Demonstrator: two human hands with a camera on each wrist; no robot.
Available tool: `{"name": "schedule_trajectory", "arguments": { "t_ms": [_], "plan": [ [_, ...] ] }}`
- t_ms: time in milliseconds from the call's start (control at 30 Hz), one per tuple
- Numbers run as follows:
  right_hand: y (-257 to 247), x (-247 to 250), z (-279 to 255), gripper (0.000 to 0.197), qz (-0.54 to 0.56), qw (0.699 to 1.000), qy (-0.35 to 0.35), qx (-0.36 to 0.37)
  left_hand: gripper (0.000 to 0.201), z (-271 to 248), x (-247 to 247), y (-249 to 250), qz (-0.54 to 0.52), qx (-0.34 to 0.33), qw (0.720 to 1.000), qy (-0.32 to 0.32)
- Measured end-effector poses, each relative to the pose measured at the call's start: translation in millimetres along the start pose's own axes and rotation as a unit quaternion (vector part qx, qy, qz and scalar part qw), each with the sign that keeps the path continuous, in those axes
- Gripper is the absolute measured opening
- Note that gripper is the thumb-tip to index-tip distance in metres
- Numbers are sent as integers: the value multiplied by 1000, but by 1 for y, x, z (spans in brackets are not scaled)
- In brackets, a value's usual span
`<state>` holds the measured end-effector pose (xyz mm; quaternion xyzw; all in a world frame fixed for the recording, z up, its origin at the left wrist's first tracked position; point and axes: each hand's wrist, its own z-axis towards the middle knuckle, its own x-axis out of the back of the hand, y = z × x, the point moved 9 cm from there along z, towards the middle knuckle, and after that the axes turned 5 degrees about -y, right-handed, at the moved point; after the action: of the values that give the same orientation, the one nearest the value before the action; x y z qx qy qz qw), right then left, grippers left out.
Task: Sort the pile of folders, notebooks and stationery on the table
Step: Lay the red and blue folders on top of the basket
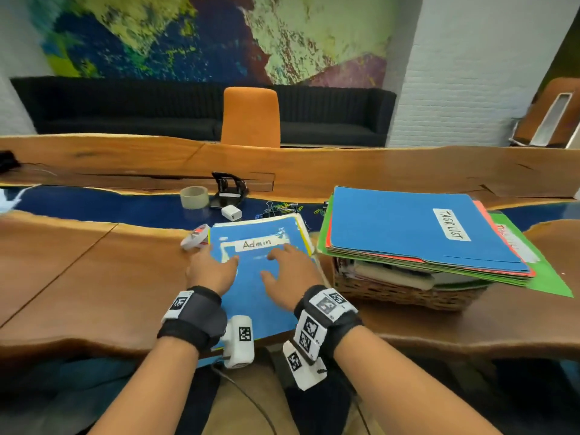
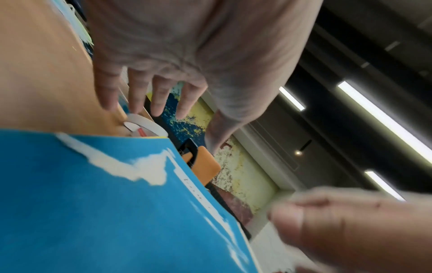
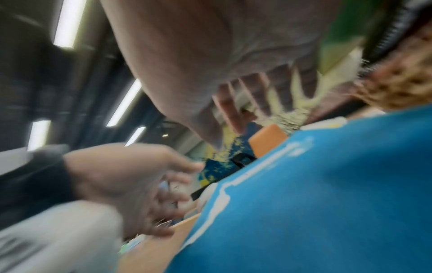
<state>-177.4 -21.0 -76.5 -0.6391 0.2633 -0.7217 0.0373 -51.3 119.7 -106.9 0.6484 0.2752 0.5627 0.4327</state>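
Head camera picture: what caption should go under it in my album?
Two open hands, left and right, over the blue Admin folder.

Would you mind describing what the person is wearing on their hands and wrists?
Both forearms are bare, with no sleeves or gloves. The left hand and the right hand each have a wide black wrist strap carrying white blocks printed with black-and-white square tracking markers. A white camera unit hangs under each wrist, and a thin dark cable trails down from the left one.
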Motion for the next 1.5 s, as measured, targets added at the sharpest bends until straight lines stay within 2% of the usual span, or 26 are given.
{"name": "schedule_trajectory", "arguments": {
  "t_ms": [67,133,267,433,533,600,733,1000,1133,1267,1400,1500],
  "plan": [
    [28,-21,7,63,-29,992,-71,-101,35,4,-2,-20,-1,37,998,-48],
    [52,-34,8,76,-21,981,-104,-165,25,7,-6,-35,11,58,995,-77],
    [76,-45,12,86,30,974,-103,-201,25,10,-8,-44,3,75,994,-74],
    [77,-43,12,92,69,977,-72,-188,13,8,-9,-43,-24,82,994,-69],
    [74,-38,13,81,102,979,-44,-172,14,9,-2,-51,-60,101,992,-53],
    [75,-38,16,75,119,977,-42,-169,6,8,5,-57,-90,117,989,-30],
    [74,-40,17,74,118,981,-41,-151,16,7,21,-67,-150,135,978,49],
    [79,-41,14,73,117,983,-25,-142,13,4,28,-58,-174,103,973,115],
    [83,-43,17,78,130,980,-30,-145,7,-2,32,-51,-192,87,966,149],
    [84,-48,17,80,113,982,-38,-145,28,-8,25,-52,-198,83,966,143],
    [86,-52,19,79,108,983,-33,-143,30,-8,21,-55,-205,97,965,132],
    [87,-54,20,79,119,982,-32,-143,29,-9,16,-51,-226,83,963,118]
  ]
}}
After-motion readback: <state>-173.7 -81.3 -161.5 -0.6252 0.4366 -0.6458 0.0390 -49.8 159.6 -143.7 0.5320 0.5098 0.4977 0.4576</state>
